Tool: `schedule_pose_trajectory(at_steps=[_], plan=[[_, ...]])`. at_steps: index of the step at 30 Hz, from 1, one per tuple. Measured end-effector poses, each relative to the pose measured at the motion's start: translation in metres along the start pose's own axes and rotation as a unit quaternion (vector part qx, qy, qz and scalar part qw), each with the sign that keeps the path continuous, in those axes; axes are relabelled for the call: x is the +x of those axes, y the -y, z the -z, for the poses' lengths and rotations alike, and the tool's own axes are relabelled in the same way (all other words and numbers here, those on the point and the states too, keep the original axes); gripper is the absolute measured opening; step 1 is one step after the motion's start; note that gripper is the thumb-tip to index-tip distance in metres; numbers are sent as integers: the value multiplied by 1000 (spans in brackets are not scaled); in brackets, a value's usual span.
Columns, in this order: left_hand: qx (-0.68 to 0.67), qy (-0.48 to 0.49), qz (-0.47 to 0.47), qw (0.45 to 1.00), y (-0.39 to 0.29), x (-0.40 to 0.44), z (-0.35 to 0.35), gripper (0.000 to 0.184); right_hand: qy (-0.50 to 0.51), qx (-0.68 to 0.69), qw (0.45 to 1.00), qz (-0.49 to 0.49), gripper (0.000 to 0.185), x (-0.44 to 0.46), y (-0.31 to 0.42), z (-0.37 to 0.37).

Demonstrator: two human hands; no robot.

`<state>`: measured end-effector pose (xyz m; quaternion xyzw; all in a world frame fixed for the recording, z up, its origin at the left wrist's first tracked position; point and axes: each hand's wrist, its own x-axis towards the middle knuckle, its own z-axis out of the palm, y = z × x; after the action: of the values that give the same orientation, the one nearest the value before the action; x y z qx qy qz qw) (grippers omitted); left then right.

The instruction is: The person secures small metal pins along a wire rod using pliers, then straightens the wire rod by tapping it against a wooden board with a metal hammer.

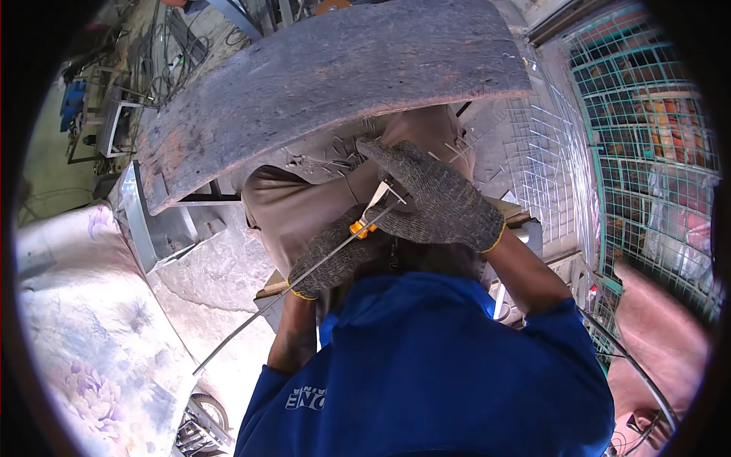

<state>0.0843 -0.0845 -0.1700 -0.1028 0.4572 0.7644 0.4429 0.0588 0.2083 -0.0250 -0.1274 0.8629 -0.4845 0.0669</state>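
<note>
Both my hands wear grey knitted gloves with yellow cuffs, held above my lap. My left hand [333, 247] is closed around a small tool with an orange-yellow part [362, 228]; a pale, narrow piece rises from it, and its exact kind is unclear. A long thin grey rod or cable [251, 320] crosses over my left hand and ends near my right thumb. My right hand [438, 194] has its fingers stretched out, apart from the thumb, around the rod's end. A short thin metal piece shows at that end. The left fingertips are partly hidden.
A worn dark board [335, 84] stands in front of my knees. Short metal offcuts [335, 161] lie on the ground beneath it. Wire mesh [544, 152] and a green wire cage [647, 137] stand at right. A flowered sheet [99, 320] is at left, near a wheel [209, 411].
</note>
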Motion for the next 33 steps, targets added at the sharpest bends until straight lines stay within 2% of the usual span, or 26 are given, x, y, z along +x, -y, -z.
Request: schedule_pose_trajectory(at_steps=[1,2,3,7,9,10,12,13,14,15,16,17,18,22,24,25,26,27,28,30,31,33], plan=[[0,0,0,1000,-9,-1,-12,45,0,0,1000,0,67,0,1,0],[147,27,-67,987,-27,-2,-35,46,-3,-21,1000,7,68,1,1,0],[290,54,-133,946,-36,-2,-50,47,-5,-43,999,14,69,1,1,0],[385,6,-161,909,-37,-4,-70,48,-29,-46,997,47,71,2,-4,-4],[249,28,-129,959,-38,-6,-78,54,-15,-6,999,32,72,-5,-9,0],[248,27,-129,960,-41,-7,-81,54,-14,-7,999,31,72,-8,-9,4],[246,24,-58,967,-49,-6,-85,50,-37,-183,981,43,72,-10,0,20],[245,24,-59,967,-48,-5,-82,50,-36,-185,981,44,72,-17,-13,19],[131,27,-11,991,-47,-5,-76,50,-31,35,998,-35,73,-26,-36,15],[16,30,39,999,-51,-4,-78,50,-25,253,961,-112,74,-26,-40,14],[15,30,39,999,-55,-4,-84,50,-25,252,961,-112,74,-29,-41,17],[65,-23,97,993,-70,-4,-104,50,-21,47,996,-68,73,-27,-27,24],[114,-76,154,978,-79,-4,-115,50,-15,-160,987,-20,72,-26,-20,28],[162,-76,153,972,-66,-3,-101,50,-22,-143,989,-43,65,-37,-43,1],[113,35,10,993,-59,-5,-90,50,-81,92,992,-34,54,-42,-61,-18],[114,34,10,993,-57,-5,-88,50,-82,93,992,-34,54,-42,-64,-19],[168,24,0,985,-56,-5,-87,49,-69,-67,995,-6,58,-41,-63,-18],[221,13,-10,975,-55,-4,-85,49,-52,-226,973,22,63,-39,-63,-18],[221,12,-10,975,-53,-3,-81,49,-52,-225,973,22,63,-38,-62,-18],[166,37,-2,985,-47,-1,-69,50,-123,-177,974,74,47,-34,-56,-17],[166,36,-3,985,-42,1,-62,50,-122,-177,974,75,47,-32,-52,-15],[-26,31,25,999,-38,2,-57,50,-157,-132,976,73,35,-22,-31,-5]])
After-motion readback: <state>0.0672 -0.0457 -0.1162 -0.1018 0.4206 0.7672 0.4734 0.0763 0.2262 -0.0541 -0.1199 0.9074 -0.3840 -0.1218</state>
